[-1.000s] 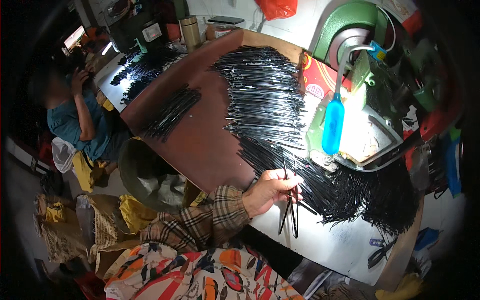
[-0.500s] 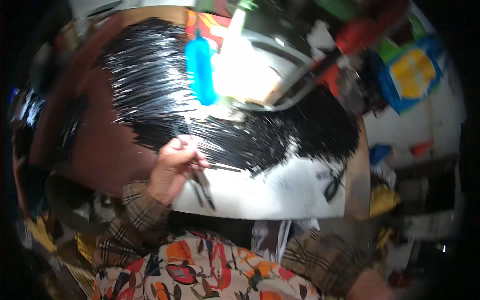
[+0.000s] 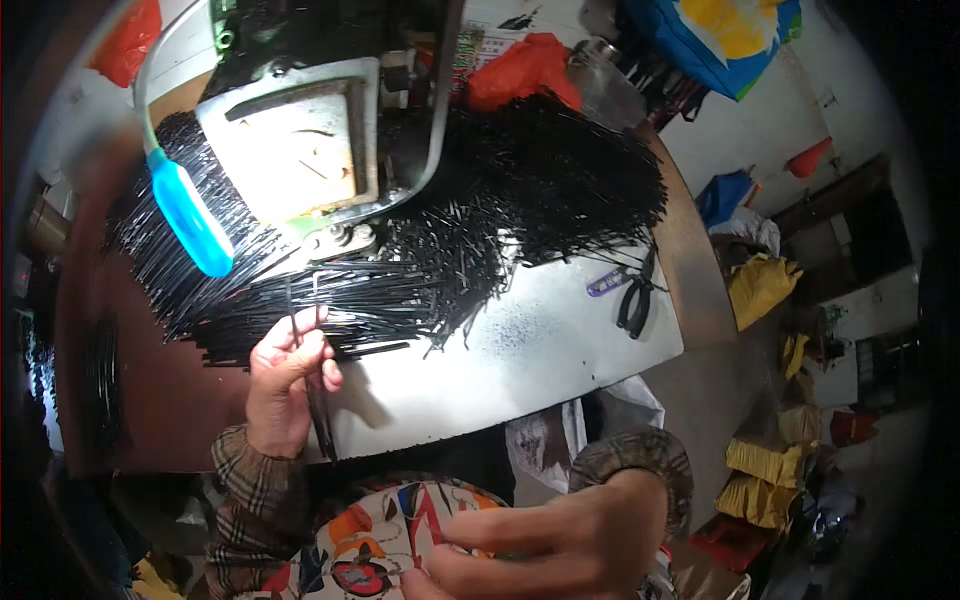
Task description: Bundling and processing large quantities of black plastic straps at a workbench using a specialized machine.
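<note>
My left hand (image 3: 285,385) is closed around a few thin black strips (image 3: 320,425), which stick out above the fingers and below the palm. It hovers at the front edge of a large pile of similar black strips (image 3: 350,305) on the table. Low in front of the patterned apron (image 3: 365,540), my right hand (image 3: 570,540) is blurred, its fingers stretched to the left and apart. I see nothing in it. Behind the pile stands a machine with a brightly lit metal plate (image 3: 290,150). Beside it hangs a blue lamp head (image 3: 190,215) on a bent neck.
Black-handled pliers (image 3: 635,305) and a small purple-labelled tool (image 3: 607,283) lie at the right of the white tabletop (image 3: 520,350). A red plastic bag (image 3: 525,72) sits behind the pile. Yellow sacks (image 3: 762,285) stand on the floor at the right.
The view has swung, so the table and machine now appear farther left. My right hand has come up from the lower right to in front of the apron. My left hand still holds the strips.
</note>
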`<state>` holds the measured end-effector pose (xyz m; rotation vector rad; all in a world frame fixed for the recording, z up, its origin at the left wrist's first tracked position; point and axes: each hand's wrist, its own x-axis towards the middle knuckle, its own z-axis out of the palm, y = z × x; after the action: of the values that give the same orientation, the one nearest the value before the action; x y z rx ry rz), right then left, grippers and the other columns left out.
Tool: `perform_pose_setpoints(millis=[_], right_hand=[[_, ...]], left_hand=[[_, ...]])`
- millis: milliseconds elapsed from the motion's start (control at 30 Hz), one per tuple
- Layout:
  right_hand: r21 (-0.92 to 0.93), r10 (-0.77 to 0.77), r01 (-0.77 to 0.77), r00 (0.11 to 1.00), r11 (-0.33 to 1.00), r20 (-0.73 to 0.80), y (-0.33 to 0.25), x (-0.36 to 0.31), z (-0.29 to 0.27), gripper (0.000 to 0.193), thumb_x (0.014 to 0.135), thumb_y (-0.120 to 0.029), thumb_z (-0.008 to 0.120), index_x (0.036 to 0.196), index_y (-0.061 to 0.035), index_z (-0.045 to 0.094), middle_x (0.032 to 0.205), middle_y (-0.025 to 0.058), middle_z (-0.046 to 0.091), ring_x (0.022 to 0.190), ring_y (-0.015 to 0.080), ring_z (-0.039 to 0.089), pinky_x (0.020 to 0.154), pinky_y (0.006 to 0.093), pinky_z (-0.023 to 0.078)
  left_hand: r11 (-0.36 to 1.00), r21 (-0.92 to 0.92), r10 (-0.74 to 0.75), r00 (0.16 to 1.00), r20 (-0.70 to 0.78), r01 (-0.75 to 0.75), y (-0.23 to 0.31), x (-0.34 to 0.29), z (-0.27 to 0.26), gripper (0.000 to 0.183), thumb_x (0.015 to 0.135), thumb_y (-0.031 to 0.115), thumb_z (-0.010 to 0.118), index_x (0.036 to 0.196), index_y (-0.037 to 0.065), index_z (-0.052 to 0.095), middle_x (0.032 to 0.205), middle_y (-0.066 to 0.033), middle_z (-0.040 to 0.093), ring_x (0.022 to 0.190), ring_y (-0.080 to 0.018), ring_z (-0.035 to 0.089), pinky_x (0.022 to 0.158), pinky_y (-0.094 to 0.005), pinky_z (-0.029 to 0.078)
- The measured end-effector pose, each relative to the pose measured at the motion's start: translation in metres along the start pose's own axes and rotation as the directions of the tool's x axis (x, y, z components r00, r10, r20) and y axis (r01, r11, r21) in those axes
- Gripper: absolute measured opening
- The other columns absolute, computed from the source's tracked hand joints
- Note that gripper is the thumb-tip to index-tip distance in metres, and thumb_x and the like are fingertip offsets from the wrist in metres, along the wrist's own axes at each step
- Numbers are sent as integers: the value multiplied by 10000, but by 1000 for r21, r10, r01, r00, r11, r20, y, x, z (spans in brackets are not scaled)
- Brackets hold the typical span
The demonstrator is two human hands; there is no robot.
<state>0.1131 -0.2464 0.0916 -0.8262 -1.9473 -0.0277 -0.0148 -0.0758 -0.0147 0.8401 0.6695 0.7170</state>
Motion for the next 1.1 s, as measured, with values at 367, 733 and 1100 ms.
perform_pose_setpoints(millis=[367, 733, 1100], right_hand=[[-373, 692, -775, 628, 510, -357, 181, -91, -92, 72, 758, -34, 687, 784, 2, 630, 686, 48, 594, 576, 128, 535, 562, 262, 435], [-694, 614, -481, 786, 536, -70, 197, -120, -81, 158, 767, -39, 657, 921, -40, 619, 960, 71, 612, 843, 263, 608, 733, 361, 509], [-730, 429, -230, 898, 644, 96, 191, -74, -71, 181, 768, 27, 614, 935, -43, 630, 886, 48, 623, 825, 209, 606, 713, 328, 514]], left_hand=[[999, -43, 13, 999, -33, -15, 6, 5, -1, 504, 834, 74, 584, 1313, 14, 437, 757, -51, 512, 514, -105, 475, 465, -216, 425], [1000, 27, 14, 1000, -21, -13, 2, 1, -5, 431, 850, 87, 598, 1252, -26, 493, 713, -54, 552, 527, -126, 532, 488, -218, 422], [996, 75, 46, 996, 76, -51, 1, 16, -13, 350, 862, 58, 595, 1189, -44, 521, 860, -82, 606, 689, -137, 604, 592, -227, 473]])
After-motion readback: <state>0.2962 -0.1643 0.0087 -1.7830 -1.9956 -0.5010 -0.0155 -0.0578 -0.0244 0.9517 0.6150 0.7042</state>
